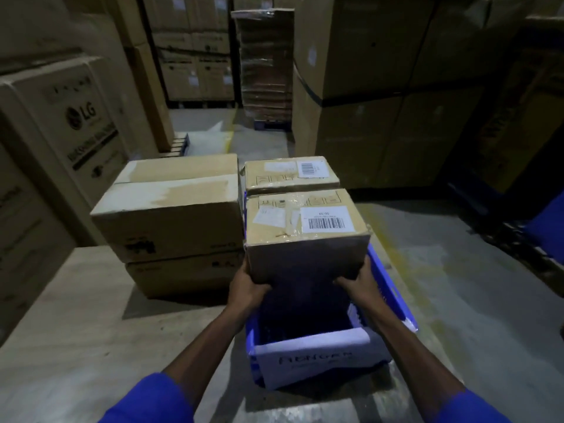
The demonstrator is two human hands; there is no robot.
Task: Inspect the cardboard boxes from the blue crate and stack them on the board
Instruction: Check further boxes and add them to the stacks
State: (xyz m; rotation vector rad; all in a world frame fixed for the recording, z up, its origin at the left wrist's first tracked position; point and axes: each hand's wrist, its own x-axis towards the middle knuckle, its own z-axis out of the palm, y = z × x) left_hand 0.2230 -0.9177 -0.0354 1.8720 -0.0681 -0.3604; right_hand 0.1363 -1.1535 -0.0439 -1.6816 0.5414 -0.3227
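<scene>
A taped cardboard box (305, 236) with a barcode label on top hangs over the blue crate (393, 297). My left hand (247, 285) grips its lower left corner and my right hand (357, 282) grips its lower right corner, fingers curled under the bottom. A second, similar box (290, 175) with a barcode label lies just beyond it, at the crate's far end. On the pale board (76, 315) to the left, two larger cardboard boxes (174, 215) are stacked one on the other. The crate's near part looks dark inside; a white label (314, 358) covers its front wall.
Tall stacks of large cartons (61, 123) stand on the left, at the back and on the right (381, 87). A wrapped pallet load (265, 65) stands in the aisle behind. Blue pallet or rack parts (549, 230) lie at the right edge on the concrete floor.
</scene>
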